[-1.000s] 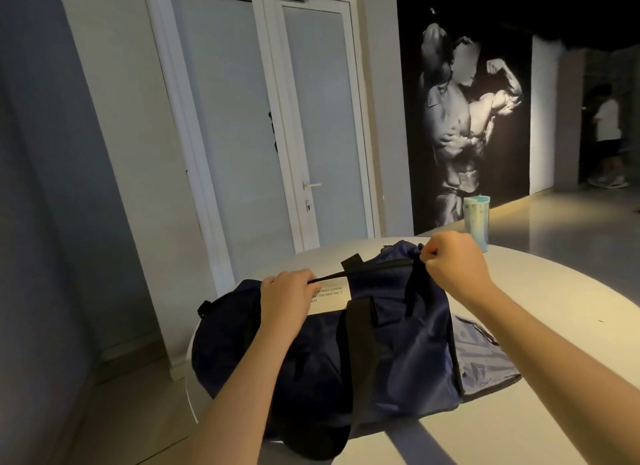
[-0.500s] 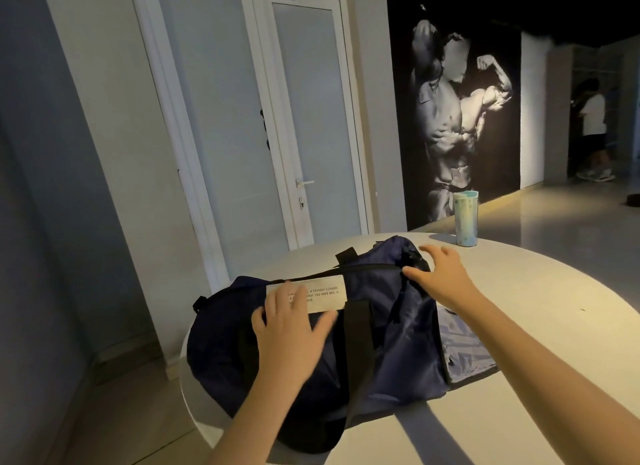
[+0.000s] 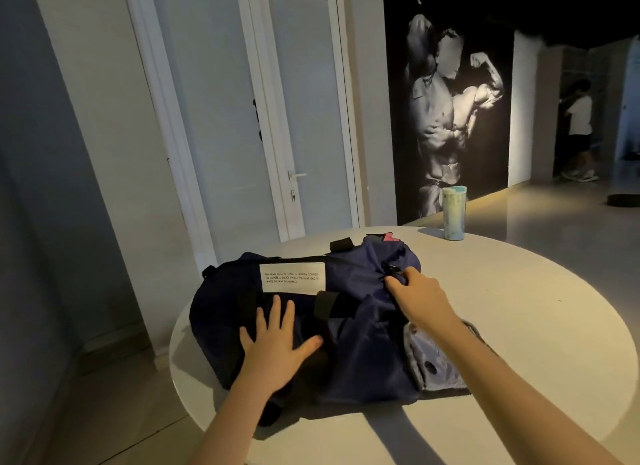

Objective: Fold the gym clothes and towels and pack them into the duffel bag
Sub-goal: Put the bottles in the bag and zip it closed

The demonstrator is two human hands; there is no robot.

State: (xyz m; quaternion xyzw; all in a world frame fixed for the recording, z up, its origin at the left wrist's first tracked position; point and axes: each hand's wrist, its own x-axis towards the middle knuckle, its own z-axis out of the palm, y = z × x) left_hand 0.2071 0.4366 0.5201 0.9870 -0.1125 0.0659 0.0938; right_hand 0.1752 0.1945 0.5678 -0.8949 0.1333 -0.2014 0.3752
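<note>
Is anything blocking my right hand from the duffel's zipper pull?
Nothing visible does. The right hand pinches the zipper pull at the right end of the duffel bag; the left hand lies flat on its near side, off the zip.

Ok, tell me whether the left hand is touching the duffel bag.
Touching. The head view shows the left hand flat, fingers spread, on the duffel bag.

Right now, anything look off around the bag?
A grey flap sticks out at the right end of the duffel bag, flat on the table. A pink item peeks out behind it; unclear what.
</note>
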